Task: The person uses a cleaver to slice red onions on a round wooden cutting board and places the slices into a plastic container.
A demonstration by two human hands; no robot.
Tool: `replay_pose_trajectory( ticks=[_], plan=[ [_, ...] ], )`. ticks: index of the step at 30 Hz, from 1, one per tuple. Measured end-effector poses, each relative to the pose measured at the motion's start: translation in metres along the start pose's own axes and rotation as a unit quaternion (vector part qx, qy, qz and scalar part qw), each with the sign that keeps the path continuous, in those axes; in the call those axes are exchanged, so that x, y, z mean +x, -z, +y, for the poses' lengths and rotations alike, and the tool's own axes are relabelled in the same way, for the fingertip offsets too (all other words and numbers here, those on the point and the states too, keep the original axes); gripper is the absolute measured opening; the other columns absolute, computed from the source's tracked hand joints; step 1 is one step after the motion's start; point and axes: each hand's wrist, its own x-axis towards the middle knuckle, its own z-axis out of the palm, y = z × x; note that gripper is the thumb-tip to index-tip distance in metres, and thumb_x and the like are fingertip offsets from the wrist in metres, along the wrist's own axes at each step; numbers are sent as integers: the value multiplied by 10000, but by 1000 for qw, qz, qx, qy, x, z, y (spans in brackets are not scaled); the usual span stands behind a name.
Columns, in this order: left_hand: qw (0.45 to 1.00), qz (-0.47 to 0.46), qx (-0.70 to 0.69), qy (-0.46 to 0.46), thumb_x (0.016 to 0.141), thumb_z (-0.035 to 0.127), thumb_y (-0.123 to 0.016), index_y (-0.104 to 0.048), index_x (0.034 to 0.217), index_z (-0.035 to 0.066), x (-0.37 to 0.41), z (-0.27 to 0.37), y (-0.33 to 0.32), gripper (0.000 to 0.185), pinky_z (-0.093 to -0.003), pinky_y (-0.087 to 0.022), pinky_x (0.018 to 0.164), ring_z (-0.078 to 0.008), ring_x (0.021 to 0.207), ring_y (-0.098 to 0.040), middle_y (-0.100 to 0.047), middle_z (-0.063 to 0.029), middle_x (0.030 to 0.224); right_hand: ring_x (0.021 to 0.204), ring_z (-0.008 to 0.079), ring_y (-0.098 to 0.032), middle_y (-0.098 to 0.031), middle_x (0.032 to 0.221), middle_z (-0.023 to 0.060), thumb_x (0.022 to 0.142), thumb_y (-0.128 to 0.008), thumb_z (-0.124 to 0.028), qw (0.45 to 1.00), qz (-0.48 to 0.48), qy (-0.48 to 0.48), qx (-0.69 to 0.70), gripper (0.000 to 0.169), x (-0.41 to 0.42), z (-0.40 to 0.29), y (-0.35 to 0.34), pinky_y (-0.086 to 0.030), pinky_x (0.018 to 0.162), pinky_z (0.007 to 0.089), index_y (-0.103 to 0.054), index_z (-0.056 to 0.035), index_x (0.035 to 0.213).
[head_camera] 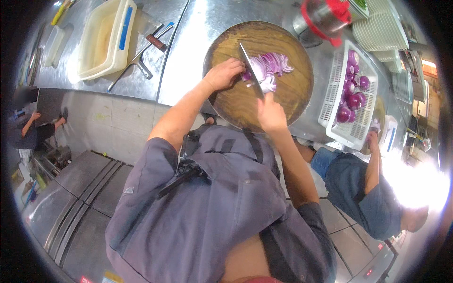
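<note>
On a round wooden chopping board (283,95) lies a heap of sliced red onion (276,63). My right hand (271,112) is closed around the handle of a kitchen knife (250,67), whose blade stands on edge along the left side of the slices. Just left of the blade, my left hand (226,73) rests with curled fingertips on a piece of red onion (246,75), mostly covered by the fingers. The knife's handle is largely hidden in my fist.
Right of the board stands a white plastic basket (331,95) with several red onions (354,100); beyond it a co-worker (368,187) works at the counter. A red-rimmed metal container (320,21), stacked plates (380,32), a plastic tub (122,67) and metal tools (141,56) surround the board.
</note>
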Motion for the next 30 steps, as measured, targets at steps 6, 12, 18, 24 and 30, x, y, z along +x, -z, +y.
replay_pose_trajectory(
  ticks=[6, 12, 18, 24, 30],
  plan=[
    [1000, 23, -10, -16, 803, -53, -708, -689, 1156, 50, -1, -2, -4, 368, -443, -549, 1045, -364, 1235, -629, -696, -116, 1249, 872, 559, -727, -733, 892, 353, 1110, -558, -337, 1000, 15, -7, 0, 374, 10, 5, -15, -577, 796, 650, -492, 17, 1210],
    [999, 34, -9, -11, 768, -71, -714, -687, 1153, 53, -6, -5, -1, 406, -448, -559, 1027, -366, 1216, -637, -698, -111, 1220, 833, 561, -725, -726, 852, 352, 1108, -562, -340, 1000, 12, 10, -4, 398, 6, -5, 3, -580, 771, 644, -493, 40, 1206],
    [999, 39, -5, 9, 766, -71, -719, -690, 1146, 72, -11, -1, 2, 407, -440, -579, 989, -345, 1191, -655, -705, -87, 1203, 815, 565, -718, -729, 855, 345, 1102, -574, -342, 999, 31, 35, 3, 410, 1, 0, 6, -578, 754, 648, -507, 46, 1214],
    [998, 69, -3, -3, 768, -64, -727, -704, 1114, 74, -7, -9, -3, 373, -426, -585, 976, -344, 1144, -679, -716, -91, 1177, 808, 558, -720, -724, 845, 342, 1091, -607, -335, 999, 41, 24, -6, 402, 18, -3, -9, -579, 737, 640, -512, 42, 1196],
    [997, 77, -5, 21, 760, -63, -733, -720, 1086, 76, -10, -6, -3, 355, -422, -595, 958, -338, 1141, -692, -728, -93, 1184, 840, 573, -711, -722, 862, 345, 1099, -597, -341, 997, 43, 61, 21, 406, 11, 6, 0, -574, 769, 636, -507, 44, 1189]
  ],
)
